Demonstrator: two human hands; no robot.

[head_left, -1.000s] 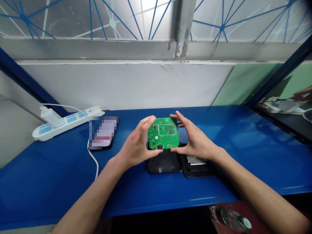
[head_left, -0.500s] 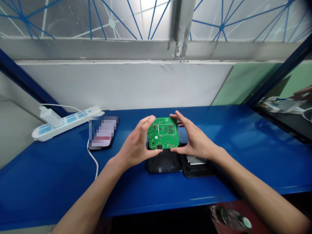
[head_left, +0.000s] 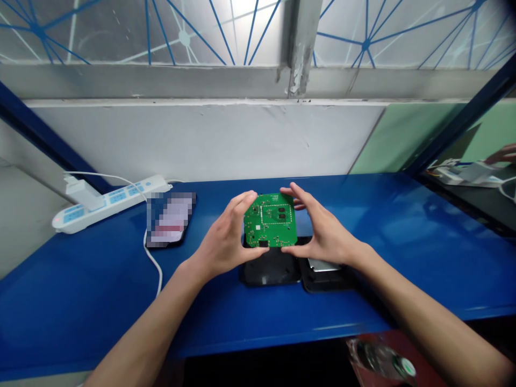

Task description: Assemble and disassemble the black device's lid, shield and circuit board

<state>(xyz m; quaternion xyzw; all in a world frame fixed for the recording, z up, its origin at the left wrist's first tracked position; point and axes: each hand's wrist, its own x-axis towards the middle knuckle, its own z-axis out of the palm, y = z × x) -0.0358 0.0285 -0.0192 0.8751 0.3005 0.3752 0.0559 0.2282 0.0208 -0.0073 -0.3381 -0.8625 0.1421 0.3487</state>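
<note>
A green circuit board is held up and tilted toward me above the table. My left hand grips its left side, thumb along the bottom edge and fingers at the top left corner. On the opposite side, my right hand pinches the board the same way, its thumb at the bottom right corner. Below the board lies a black plastic cover. Just right of that, partly hidden by my right hand, rests a black housing with a silvery metal plate in it.
On the blue table, a phone lies at the left. Behind it stands a white power strip with a plugged-in charger and a white cable. A bottle lies below the front edge. Another person's hand shows far right.
The board's tilt has shifted very slightly while both hands keep hold of it. At the far right, the other person's hand has moved a little.
</note>
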